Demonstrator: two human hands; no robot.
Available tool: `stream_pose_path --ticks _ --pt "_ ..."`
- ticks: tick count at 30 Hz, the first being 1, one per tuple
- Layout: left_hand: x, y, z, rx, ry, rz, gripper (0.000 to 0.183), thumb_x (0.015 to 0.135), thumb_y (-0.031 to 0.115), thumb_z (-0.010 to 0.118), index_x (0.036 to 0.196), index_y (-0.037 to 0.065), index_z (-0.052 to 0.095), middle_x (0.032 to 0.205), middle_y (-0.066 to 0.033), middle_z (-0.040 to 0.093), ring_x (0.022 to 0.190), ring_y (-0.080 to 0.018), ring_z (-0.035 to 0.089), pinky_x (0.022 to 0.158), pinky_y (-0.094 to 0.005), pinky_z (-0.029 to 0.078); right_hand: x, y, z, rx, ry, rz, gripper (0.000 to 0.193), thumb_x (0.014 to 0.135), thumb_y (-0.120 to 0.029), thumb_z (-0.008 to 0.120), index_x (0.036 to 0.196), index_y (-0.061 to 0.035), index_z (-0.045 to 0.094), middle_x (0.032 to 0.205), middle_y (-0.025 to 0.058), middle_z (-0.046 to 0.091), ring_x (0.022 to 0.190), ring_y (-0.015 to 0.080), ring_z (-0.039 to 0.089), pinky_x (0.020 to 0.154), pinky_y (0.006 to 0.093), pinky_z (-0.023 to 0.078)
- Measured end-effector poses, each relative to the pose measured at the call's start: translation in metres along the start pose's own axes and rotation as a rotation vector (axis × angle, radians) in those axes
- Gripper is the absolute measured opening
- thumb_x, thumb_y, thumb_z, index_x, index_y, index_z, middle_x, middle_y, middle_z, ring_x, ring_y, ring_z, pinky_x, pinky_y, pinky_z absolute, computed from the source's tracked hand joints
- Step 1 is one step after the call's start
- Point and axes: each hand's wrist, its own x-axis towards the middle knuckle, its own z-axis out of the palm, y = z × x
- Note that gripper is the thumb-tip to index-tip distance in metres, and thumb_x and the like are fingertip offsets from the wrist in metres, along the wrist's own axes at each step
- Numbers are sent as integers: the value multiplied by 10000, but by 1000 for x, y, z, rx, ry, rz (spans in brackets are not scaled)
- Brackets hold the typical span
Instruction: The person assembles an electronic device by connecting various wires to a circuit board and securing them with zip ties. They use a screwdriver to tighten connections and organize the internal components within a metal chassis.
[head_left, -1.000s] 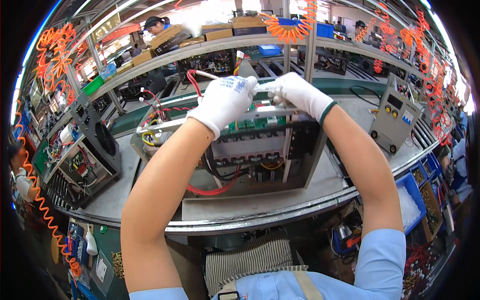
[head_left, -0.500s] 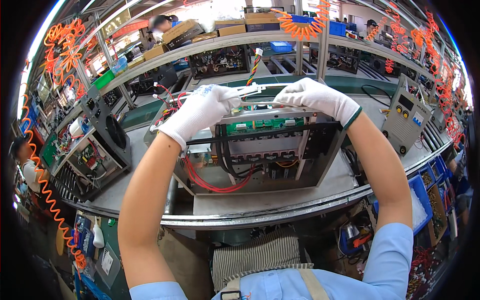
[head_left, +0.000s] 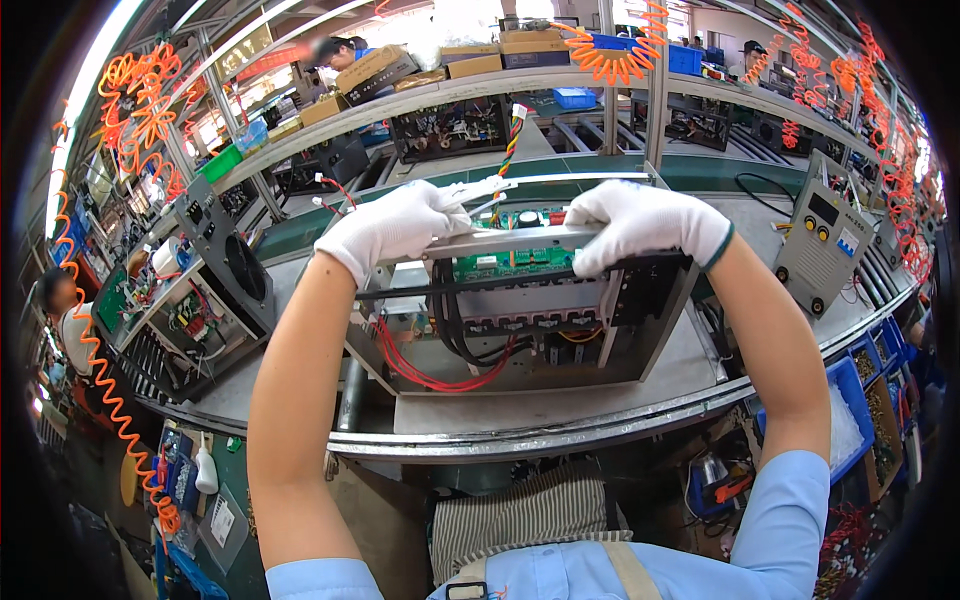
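An open metal machine chassis (head_left: 540, 385) stands on the bench before me, with a green circuit board (head_left: 515, 262), black cables and a loop of red wires (head_left: 440, 383) inside. Along its top runs a grey metal crossbar (head_left: 510, 241). My left hand (head_left: 400, 225), in a white glove, is closed at the bar's left end; thin white strips (head_left: 490, 188) stick out from its fingers, their kind unclear. White-gloved too, my right hand (head_left: 650, 225) curls its fingers over the bar's right part. Behind the bar rises a twisted multicoloured cable (head_left: 512, 140) with a white connector.
Another opened machine (head_left: 190, 280) stands at left, and a grey welding-machine-like unit (head_left: 825, 240) with a front panel at right. Orange coiled hoses (head_left: 620, 55) hang around. Blue parts bins (head_left: 850, 420) sit at lower right. Cardboard boxes (head_left: 375, 75) line the shelf behind, where other people work.
A thin white strand stretched between both hands before; my right hand has since left it and come down onto the crossbar. The left hand still holds white strips, slightly lower.
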Motion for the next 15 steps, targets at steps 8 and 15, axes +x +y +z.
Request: stream_pose_path --ticks 8,15 --pt "-11 11 0 -139 77 -23 168 903 145 620 965 24 720 711 0 600 603 -89 482 532 -280 375 -14 0 19 -272 178 -75 540 757 -312 728 1176 -8 572 969 200 687 945 349 676 827 396 520" --pt "-28 -32 -23 90 580 489 196 923 121 545 968 38 716 796 -37 676 691 -118 603 639 -270 470 -10 -8 23 -320 195 -191 538 727 -307 764 1125 -18 547 983 193 681 938 338 682 801 402 527"
